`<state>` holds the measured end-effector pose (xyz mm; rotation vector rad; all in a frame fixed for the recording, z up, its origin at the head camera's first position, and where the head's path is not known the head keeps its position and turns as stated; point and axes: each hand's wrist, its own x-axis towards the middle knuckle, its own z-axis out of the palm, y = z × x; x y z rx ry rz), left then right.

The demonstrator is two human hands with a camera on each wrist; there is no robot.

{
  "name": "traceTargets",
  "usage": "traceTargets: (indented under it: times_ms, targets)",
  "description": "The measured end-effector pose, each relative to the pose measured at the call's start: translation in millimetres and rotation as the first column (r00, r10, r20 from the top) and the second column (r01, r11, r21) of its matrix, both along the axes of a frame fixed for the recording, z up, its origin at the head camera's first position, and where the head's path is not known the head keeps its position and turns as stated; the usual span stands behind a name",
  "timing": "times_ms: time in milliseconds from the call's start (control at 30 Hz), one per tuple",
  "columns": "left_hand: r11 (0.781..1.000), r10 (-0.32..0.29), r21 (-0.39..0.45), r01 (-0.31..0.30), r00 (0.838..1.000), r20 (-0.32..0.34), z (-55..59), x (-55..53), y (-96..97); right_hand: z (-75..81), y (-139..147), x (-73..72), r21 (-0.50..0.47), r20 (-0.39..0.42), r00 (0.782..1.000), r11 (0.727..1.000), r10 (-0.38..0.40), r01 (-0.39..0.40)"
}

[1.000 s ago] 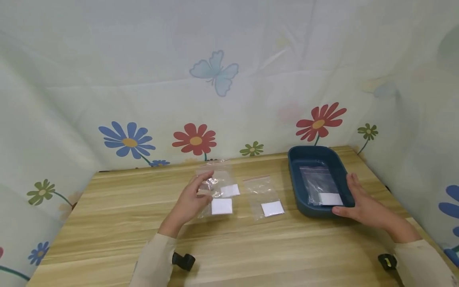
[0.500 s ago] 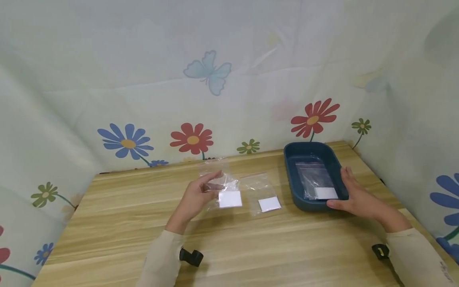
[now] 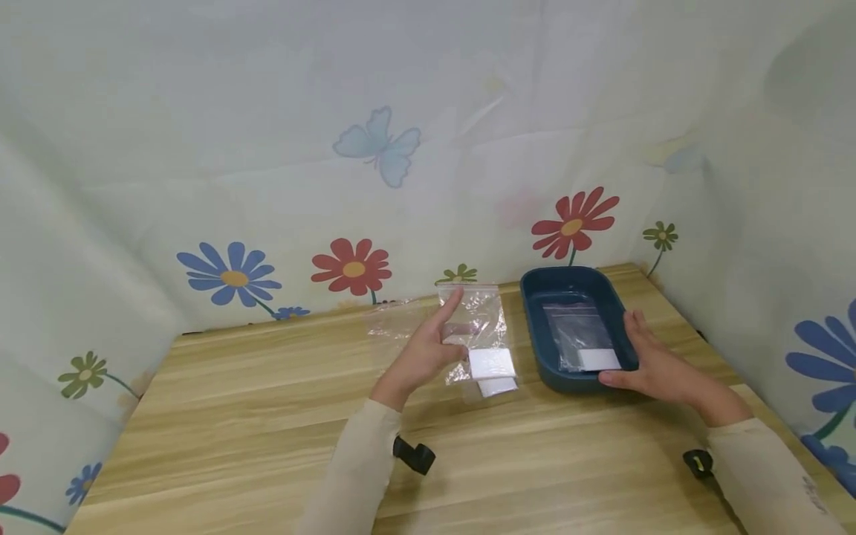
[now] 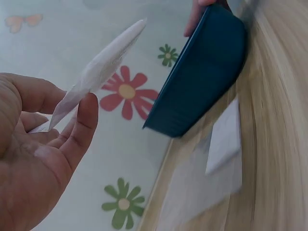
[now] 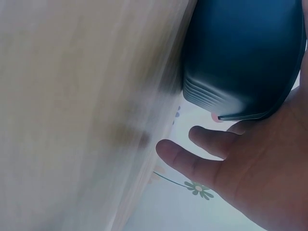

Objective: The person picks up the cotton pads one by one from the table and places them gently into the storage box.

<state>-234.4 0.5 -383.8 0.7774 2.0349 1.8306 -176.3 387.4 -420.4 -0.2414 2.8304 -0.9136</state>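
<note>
My left hand [image 3: 423, 358] pinches a clear zip bag [image 3: 493, 362] with a white packet in its lower end, raised over the table; the left wrist view shows this bag [image 4: 108, 57] edge-on between fingers and thumb. Below it lies a second zip bag, its white packet [image 3: 500, 387] partly covered in the head view. At the right stands a deep dark-blue plastic bin [image 3: 568, 383] holding another zip bag [image 3: 575, 331] with a white packet. My right hand [image 3: 658, 375] rests against the bin's near right corner, thumb over the rim, two fingers [image 5: 190, 161] stretched out straight.
Another clear zip bag [image 3: 388, 331] lies left of the left hand, farther back on the wood-grain table [image 3: 267, 416]. A flower-printed curtain [image 3: 267, 163] hangs behind and at both sides. Black straps [image 3: 414, 455] sit at the wrists.
The left hand has lifted the zip bag and carried it right, over the neighbouring bag near the bin. The right hand stays at the bin. The head view has shifted slightly.
</note>
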Motion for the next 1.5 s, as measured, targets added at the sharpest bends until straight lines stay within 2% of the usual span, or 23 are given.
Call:
traceTargets:
  times_ms: [233, 333, 467, 600, 733, 800, 1000, 1133, 1333, 1500]
  targets:
    - [0.999, -0.033, -0.004, 0.033, 0.999, 0.013, -11.5, -21.6, 52.7, -4.6, -0.1, -0.9, -0.037, -0.010, 1.000, 0.999, 0.006, -0.006]
    - [0.999, -0.042, -0.027, 0.042, 0.999, -0.012, -15.5, -29.4, 76.7, -5.0, -0.2, -1.3, -0.036, -0.010, 1.000, 0.999, -0.005, 0.005]
    - [0.993, -0.052, -0.106, 0.047, 0.998, -0.043, -15.6, -37.0, 108.3, -3.7, 0.6, -1.9, -0.025, -0.008, 1.000, 1.000, -0.014, 0.014]
    - [0.978, -0.061, -0.204, 0.046, 0.996, -0.069, -14.4, -43.2, 135.1, -4.2, 1.9, -2.6, -0.017, -0.007, 1.000, 1.000, -0.016, 0.016]
    - [0.944, -0.078, -0.330, 0.017, 0.982, -0.172, -15.5, -48.3, 157.4, -4.8, 3.0, -3.1, -0.028, -0.020, 1.000, 1.000, -0.013, 0.013]
    - [0.920, -0.095, -0.392, 0.004, 0.973, -0.212, -18.6, -50.4, 167.6, -5.0, 3.7, -2.9, -0.040, -0.028, 1.000, 0.999, -0.009, 0.008]
    - [0.849, -0.145, -0.528, -0.023, 0.950, -0.275, -26.1, -49.9, 192.7, -6.5, 4.4, -1.9, -0.061, -0.021, 1.000, 0.998, -0.006, 0.005]
    - [0.804, -0.180, -0.594, -0.043, 0.934, -0.310, -27.0, -47.0, 201.0, -6.8, 3.5, -2.4, -0.064, -0.023, 1.000, 0.998, -0.003, 0.001]
    - [0.716, -0.143, -0.690, -0.108, 0.944, -0.296, -28.0, -42.1, 208.3, -8.4, 3.5, -3.1, -0.050, -0.022, 1.000, 0.999, -0.005, 0.004]
    - [0.674, -0.099, -0.717, -0.176, 0.941, -0.324, -29.8, -39.9, 215.2, -9.8, 5.5, -3.7, -0.048, -0.020, 1.000, 0.999, -0.010, 0.009]
